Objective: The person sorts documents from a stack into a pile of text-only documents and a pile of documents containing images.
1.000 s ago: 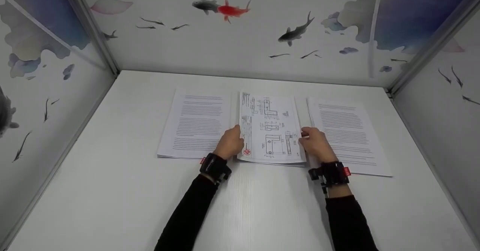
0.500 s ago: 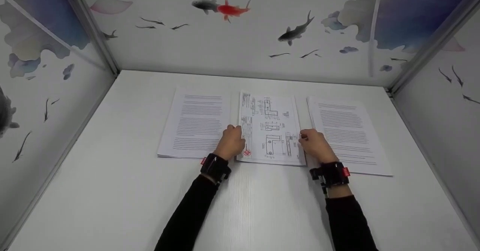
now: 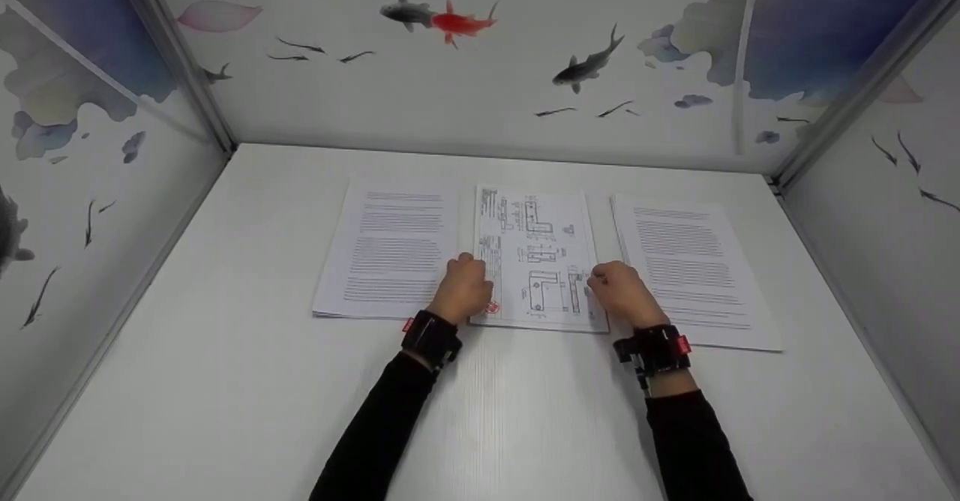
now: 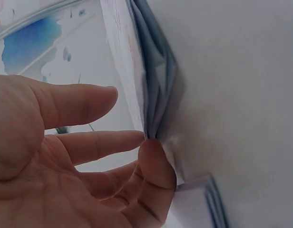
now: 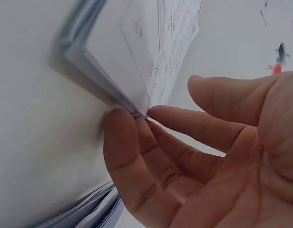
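Note:
A stack of papers with a technical drawing on top point(image 3: 551, 242) lies on the table between both hands. My left hand point(image 3: 463, 287) is at its left edge; in the left wrist view, fingertips meet the side of the stack point(image 4: 153, 76) while the thumb point(image 4: 84, 104) stands apart. At the opposite edge is my right hand point(image 3: 624, 291). The right wrist view has its fingertips against the side of the stack point(image 5: 122, 61), with the thumb point(image 5: 227, 95) away from the paper. Both little fingers bend at the lower edges of the sheets.
A stack of printed text pages point(image 3: 397, 250) lies to the left, and another text stack point(image 3: 686, 261) to the right, partly behind the right hand. The white table point(image 3: 225, 381) is enclosed by walls point(image 3: 480, 103) painted with fish.
The sheets of the middle stack have come into line, its front edge now even where a lower sheet stuck out at the right. The right hand has shifted slightly left.

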The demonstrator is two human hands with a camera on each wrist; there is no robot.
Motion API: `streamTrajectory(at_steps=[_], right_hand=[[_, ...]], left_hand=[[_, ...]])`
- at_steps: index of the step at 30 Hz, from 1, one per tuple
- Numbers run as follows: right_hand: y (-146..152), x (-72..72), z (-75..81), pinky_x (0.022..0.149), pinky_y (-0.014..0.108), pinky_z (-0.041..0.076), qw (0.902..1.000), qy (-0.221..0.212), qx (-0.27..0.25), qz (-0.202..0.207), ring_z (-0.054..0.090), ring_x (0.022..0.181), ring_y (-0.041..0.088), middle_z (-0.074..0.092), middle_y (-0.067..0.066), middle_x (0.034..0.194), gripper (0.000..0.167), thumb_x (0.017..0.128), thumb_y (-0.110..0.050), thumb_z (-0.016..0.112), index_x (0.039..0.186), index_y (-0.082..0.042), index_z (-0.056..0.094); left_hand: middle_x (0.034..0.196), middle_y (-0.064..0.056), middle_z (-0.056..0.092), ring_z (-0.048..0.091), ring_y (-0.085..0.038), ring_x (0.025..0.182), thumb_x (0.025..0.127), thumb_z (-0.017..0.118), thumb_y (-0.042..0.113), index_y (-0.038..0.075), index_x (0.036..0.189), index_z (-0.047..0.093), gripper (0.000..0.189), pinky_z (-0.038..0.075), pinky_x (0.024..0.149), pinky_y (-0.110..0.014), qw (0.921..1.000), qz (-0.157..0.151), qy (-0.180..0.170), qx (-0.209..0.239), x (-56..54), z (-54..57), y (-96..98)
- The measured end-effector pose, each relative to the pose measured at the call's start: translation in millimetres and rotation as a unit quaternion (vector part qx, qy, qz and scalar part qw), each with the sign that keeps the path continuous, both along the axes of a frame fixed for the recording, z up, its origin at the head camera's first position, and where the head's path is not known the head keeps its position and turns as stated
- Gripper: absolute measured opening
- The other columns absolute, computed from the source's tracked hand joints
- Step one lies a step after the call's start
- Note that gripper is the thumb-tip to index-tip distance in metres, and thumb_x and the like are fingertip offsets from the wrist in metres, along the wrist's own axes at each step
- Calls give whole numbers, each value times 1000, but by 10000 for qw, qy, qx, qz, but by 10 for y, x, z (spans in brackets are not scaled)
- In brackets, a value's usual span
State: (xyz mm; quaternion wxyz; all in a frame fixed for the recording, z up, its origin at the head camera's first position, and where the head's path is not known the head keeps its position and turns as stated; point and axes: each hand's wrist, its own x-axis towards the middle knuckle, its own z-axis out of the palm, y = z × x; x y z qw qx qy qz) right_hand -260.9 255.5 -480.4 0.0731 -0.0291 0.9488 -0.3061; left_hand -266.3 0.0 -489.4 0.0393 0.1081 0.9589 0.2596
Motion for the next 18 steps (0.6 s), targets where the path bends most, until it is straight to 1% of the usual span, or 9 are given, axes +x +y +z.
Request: streamTrajectory(at_steps=[3,5,7,8,10,12,14,16,18], right_hand=[[4,-10,-11,49,30,35,10000,-5,32,75,44,57,19,51,6,66,23,89,-12,48,76,1,63],[14,-12,1,50,32,35,9999,-70,39,110,44,59,21,48,6,64,24,89,-14,48,75,1,61],[34,-11,26,60,36,42,9999,-77,2,115,51,71,25,55,12,76,24,89,-16,48,88,4,62],[49,-9,43,67,39,43,9999,-70,-28,87,52,79,26,57,15,84,25,90,-16,48,96,4,62],[96,-4,83,78,44,42,9999,-11,-92,-52,52,95,30,56,19,102,31,90,-18,49,112,3,56],[167,1,121,85,47,39,9995,167,-73,-270,48,105,32,51,21,118,40,90,-18,51,125,1,47],[262,2,147,81,49,41,9981,359,146,-489,49,104,35,50,22,119,43,89,-19,52,126,0,46],[366,3,164,79,55,38,9954,476,438,-701,47,104,39,48,24,119,46,88,-21,54,127,1,44],[468,2,171,77,62,34,9922,470,737,-886,44,104,44,47,27,120,52,86,-25,54,128,3,42]], left_hand=[[96,-13,49,44,-27,86,83,53,14,-2,92,62,21,41,75,-39,10000,12,-59,37,-1,-4,-1],[98,-13,49,44,-27,87,84,53,16,-1,94,62,22,41,76,-38,9999,12,-88,70,0,-1,-9],[102,-14,49,44,-28,90,85,54,17,-1,99,61,24,40,78,-39,9998,23,-113,146,5,14,-20],[105,-15,49,44,-29,93,85,54,17,0,104,60,26,39,80,-39,9998,33,-116,167,7,23,-27],[113,-17,47,42,-31,99,85,55,17,1,114,56,33,38,85,-39,9997,66,-91,217,9,48,-38],[121,-18,44,40,-32,105,85,56,17,5,122,52,39,36,89,-39,9996,98,-47,267,4,69,-43],[126,-18,41,37,-32,109,85,57,17,7,125,49,42,35,91,-38,9993,138,4,344,-1,90,-42],[128,-18,39,35,-31,111,85,57,18,9,125,50,42,34,91,-38,9989,167,49,435,-1,105,-38],[129,-18,38,34,-31,111,85,58,19,10,124,50,41,35,90,-38,9985,164,111,513,1,109,-33]])
